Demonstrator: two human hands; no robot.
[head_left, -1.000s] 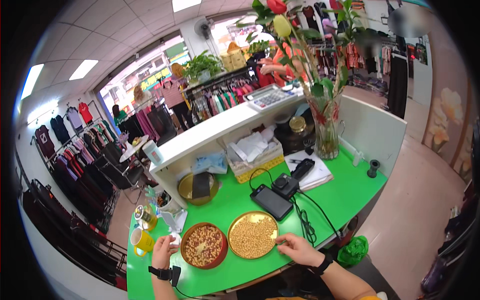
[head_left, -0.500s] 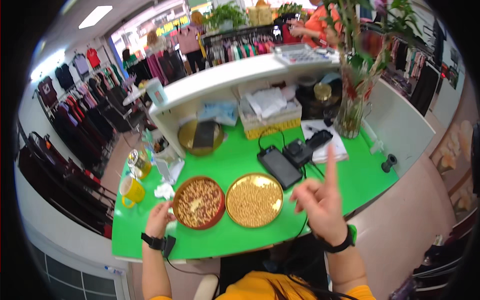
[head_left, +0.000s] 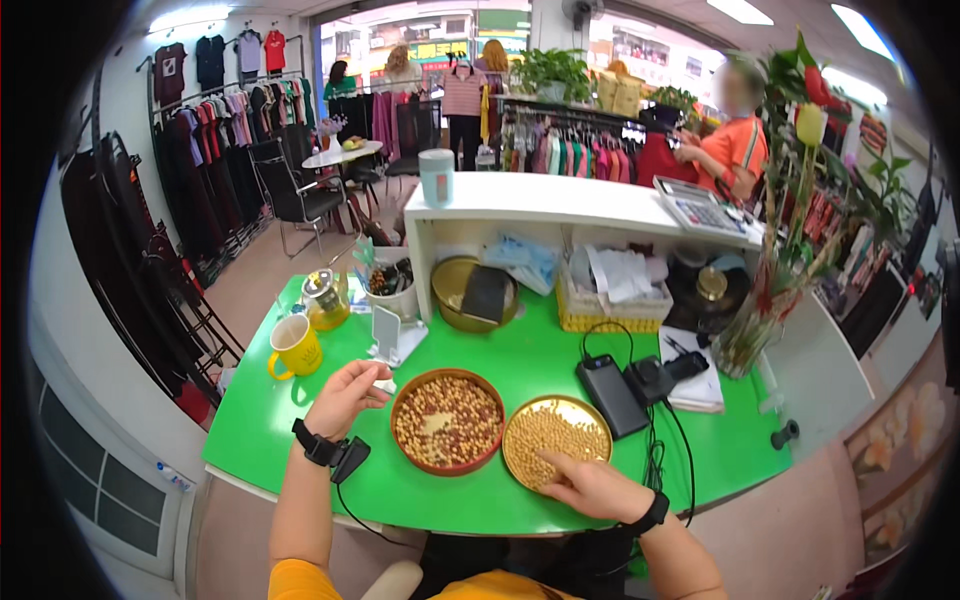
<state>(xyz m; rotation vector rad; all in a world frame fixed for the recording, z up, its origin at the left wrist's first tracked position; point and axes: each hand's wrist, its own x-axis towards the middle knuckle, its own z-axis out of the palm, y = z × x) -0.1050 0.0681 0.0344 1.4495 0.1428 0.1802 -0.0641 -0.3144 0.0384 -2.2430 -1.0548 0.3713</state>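
Note:
My right hand (head_left: pixel 592 492) reaches over the near side of a round gold tray (head_left: pixel 512 478) of pale beans (head_left: pixel 560 432). Its index finger is stretched out onto the beans, the thumb is apart, and no object shows in it. Left of the tray stands a round reddish-brown box (head_left: pixel 447 470) with mixed brown and pale beans or kernels (head_left: pixel 465 405) and a bare patch in the middle. My left hand (head_left: pixel 345 400) is raised beside this box, fingers bent and pressed together. A crumpled white tissue (head_left: pixel 386 385) shows at its fingertips; whether they grip it is hidden.
A yellow mug (head_left: pixel 295 347), glass teapot (head_left: pixel 326 302) and white phone stand (head_left: pixel 387 330) stand left. A black power bank (head_left: pixel 612 397) with cables lies right, near a glass vase (head_left: pixel 740 345). Behind are a gold bowl (head_left: pixel 470 318) and yellow basket (head_left: pixel 610 316). Another person (head_left: pixel 735 150) stands beyond the counter.
My right hand has come down from a raised, pointing pose onto the beans in the gold tray. My left hand has left the box's rim and lifted toward the tissue. The view has tilted up.

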